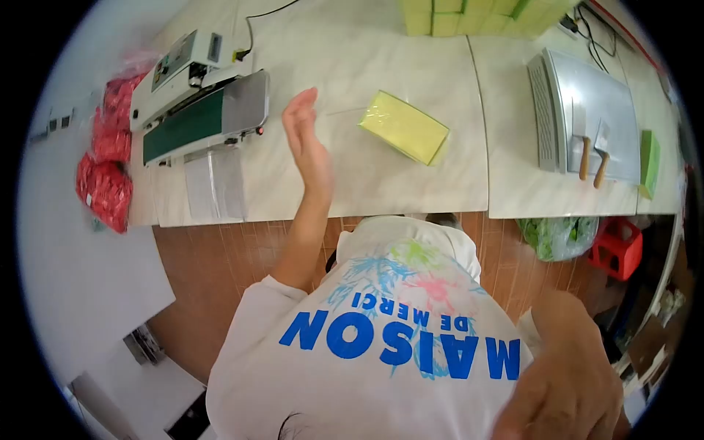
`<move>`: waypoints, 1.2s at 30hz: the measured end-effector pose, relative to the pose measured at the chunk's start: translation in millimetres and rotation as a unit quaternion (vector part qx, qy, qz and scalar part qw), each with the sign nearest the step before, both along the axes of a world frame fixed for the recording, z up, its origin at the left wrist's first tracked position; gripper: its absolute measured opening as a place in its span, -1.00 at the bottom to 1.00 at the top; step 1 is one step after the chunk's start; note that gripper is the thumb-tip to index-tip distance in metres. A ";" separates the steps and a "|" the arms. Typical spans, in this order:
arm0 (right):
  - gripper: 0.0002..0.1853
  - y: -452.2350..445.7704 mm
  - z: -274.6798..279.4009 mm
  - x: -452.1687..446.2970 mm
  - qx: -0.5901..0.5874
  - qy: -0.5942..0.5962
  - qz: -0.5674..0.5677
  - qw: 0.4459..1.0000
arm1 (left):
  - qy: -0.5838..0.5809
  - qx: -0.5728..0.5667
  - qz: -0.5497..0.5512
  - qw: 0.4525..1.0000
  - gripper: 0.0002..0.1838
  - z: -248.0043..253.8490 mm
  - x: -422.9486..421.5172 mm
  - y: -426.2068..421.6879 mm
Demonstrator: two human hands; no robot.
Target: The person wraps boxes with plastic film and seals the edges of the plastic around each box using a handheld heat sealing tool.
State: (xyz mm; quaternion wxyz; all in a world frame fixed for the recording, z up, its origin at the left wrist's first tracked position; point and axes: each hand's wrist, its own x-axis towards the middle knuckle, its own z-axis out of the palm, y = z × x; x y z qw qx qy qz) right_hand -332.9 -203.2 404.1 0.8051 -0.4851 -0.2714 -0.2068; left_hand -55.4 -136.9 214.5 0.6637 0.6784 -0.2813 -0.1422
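My left hand (306,143) is raised over the table, edge-on, with its fingers stretched out and nothing in them. To its right lies a yellow box (405,127) in shiny clear wrap, set at a slant and apart from the hand. On the other side of that hand stands a band sealer (183,121) with a green belt. My right hand (565,389) is close to the camera at the lower right, in front of my white shirt. Its back faces me; the fingers look bent, but their tips are hidden, so any held thing cannot be made out.
Clear plastic sleeves (214,185) lie at the table's front left edge. Stacked yellow boxes (477,16) stand at the back. Two wooden-handled spatulas (591,158) rest on a silver metal machine (609,95). Red packages (105,187) sit far left, a red stool (617,248) below right.
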 end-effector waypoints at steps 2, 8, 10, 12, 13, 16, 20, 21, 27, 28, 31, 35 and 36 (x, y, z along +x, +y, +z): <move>-0.44 -0.9 -0.8 -2.6 -0.002 -0.015 0.016 1.000 | -0.023 0.000 -0.014 1.000 -0.57 -1.5 3.1 -1.4; -0.56 3.2 6.2 -14.1 -0.002 -0.006 0.001 1.000 | -0.027 -0.016 -0.029 0.999 -0.60 9.4 -6.4 -16.8; -0.60 3.9 9.7 -16.1 -0.004 0.006 -0.010 1.000 | -0.024 -0.022 -0.015 0.999 -0.61 17.5 -10.4 -23.0; -0.64 9.6 12.3 -18.8 -0.001 0.018 -0.021 1.000 | -0.015 -0.033 -0.021 0.999 -0.60 15.1 -8.8 -26.4; -0.65 10.0 11.9 -20.2 0.003 0.023 -0.027 0.999 | -0.016 -0.040 -0.014 0.999 -0.59 14.4 -6.9 -28.1; -0.70 12.9 13.1 -24.0 0.020 0.045 -0.038 0.998 | -0.022 -0.032 -0.012 0.999 -0.59 16.5 -11.8 -30.9; -0.76 9.6 5.9 -23.6 0.064 0.114 -0.060 0.990 | -0.033 -0.009 -0.032 0.999 -0.58 10.7 -19.5 -34.1; -0.77 6.5 1.9 -21.5 0.078 0.137 -0.063 0.985 | -0.031 -0.021 -0.018 0.999 -0.60 14.6 -23.3 -35.2; -0.79 -99.9 -118.5 -51.1 0.039 0.421 -0.589 0.688 | -0.007 -0.063 -0.018 0.998 -0.68 15.9 -16.5 -31.6; -0.74 -126.0 -147.6 -74.6 -0.106 0.469 -0.685 0.547 | -0.013 -0.069 -0.044 0.997 -0.71 15.2 -16.0 -30.3; -0.78 -166.9 -214.3 -122.6 -0.299 0.560 -0.738 0.230 | -0.090 0.005 -0.044 0.995 -0.75 28.9 -23.2 -27.4; -0.71 -185.0 -254.9 -141.7 -0.541 0.571 -0.603 0.130 | -0.178 0.155 -0.139 0.962 -0.74 52.5 -41.3 -31.9; -0.71 -187.7 -267.4 -146.2 -0.511 0.580 -0.625 0.110 | -0.185 0.186 -0.163 0.951 -0.76 52.1 -43.7 -32.4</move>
